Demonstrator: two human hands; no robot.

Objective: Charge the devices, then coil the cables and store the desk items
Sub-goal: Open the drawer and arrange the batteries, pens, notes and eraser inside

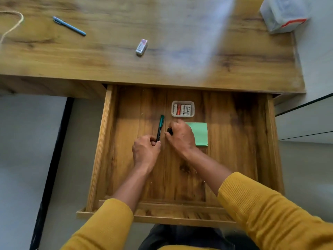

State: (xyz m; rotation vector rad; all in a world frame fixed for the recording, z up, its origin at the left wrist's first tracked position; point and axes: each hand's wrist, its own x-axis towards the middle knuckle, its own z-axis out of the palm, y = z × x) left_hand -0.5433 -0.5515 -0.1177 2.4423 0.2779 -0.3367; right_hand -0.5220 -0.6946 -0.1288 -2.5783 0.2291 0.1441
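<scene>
An open wooden drawer [234, 159] sits pulled out below the desk top. My left hand [146, 150] grips the lower end of a green-capped marker [160, 126] that lies on the drawer floor. My right hand [180, 136] is curled around a small black object [169, 131], mostly hidden by the fingers, just right of the marker. A green sticky-note pad [200, 133] lies partly under my right hand. A small clear tray of batteries [182, 109] stands behind the hands. On the desk lie a blue pen [69, 26] and a white eraser [141, 47].
A twine cord [12, 24] curls at the desk's far left. A white tissue box [283, 14] sits at the back right corner. A pale blurred streak crosses the desk top. White cabinet fronts [306, 120] stand right of the drawer.
</scene>
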